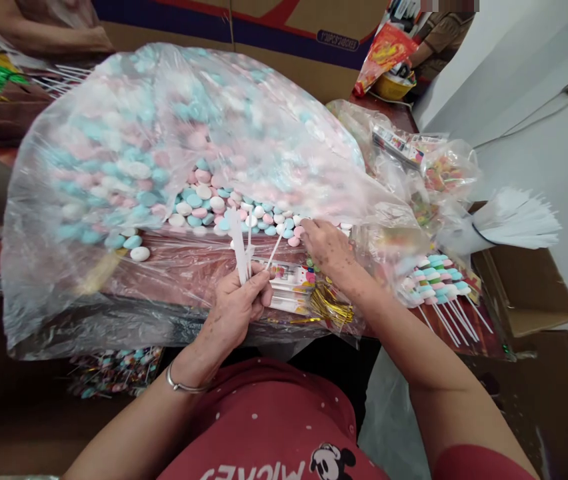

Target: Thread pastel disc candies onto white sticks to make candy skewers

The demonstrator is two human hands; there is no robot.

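My left hand is closed around several thin white sticks, which point up and fan slightly apart. At the near edge of a pile of pink, blue and white round candies, my right hand is bent downward. Its fingertips are together at a pink candy, partly hiding it. The candies lie under and inside a large clear plastic bag spread over the table. Between my hands and the table edge are printed wrappers and a bunch of gold twist ties.
Candy skewers lie at the right, near a bundle of white sticks and an open cardboard box. A box below holds wrapped candy sticks. Another person's arm is at upper left; a further person is at upper right.
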